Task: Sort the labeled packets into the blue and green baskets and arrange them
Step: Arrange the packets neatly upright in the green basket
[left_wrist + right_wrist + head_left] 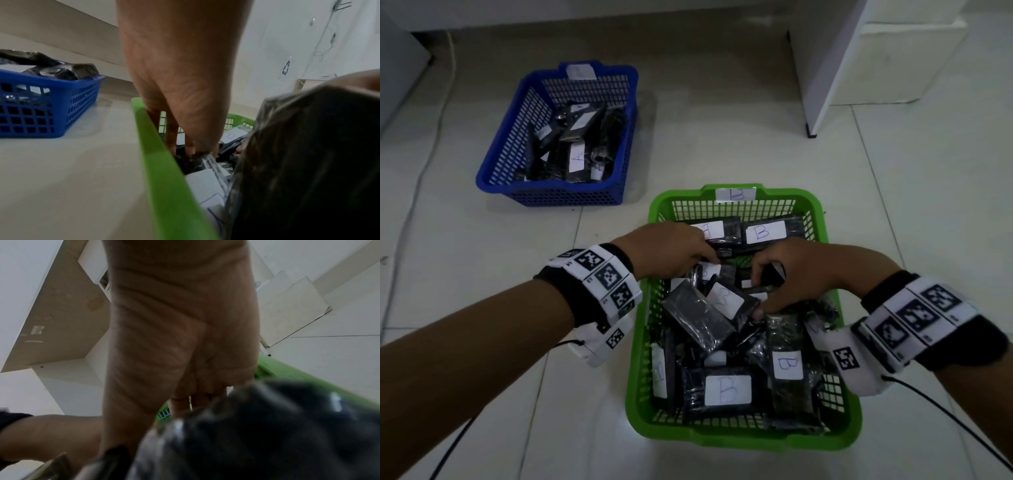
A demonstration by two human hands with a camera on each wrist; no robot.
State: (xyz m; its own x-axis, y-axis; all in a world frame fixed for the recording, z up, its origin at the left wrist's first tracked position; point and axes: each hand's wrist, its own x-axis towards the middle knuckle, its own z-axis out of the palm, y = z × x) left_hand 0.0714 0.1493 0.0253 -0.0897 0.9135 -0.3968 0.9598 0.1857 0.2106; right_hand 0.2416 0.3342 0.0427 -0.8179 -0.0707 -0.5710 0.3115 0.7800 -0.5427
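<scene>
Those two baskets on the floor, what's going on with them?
A person is sorting black packets marked with letters. Both hands are down in the green basket, tagged B: the left hand reaches among the packets at its middle, and the right hand has its fingers curled round a dark packet. The blue basket sits apart on the floor, further away to the left, already holding packets, at least one marked A.

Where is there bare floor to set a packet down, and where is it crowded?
Bare tile lies between the blue basket and the green basket, and right of the green basket toward the white cabinet. The green basket is crowded: packets overlap across it, with the left hand and right hand inside.
</scene>
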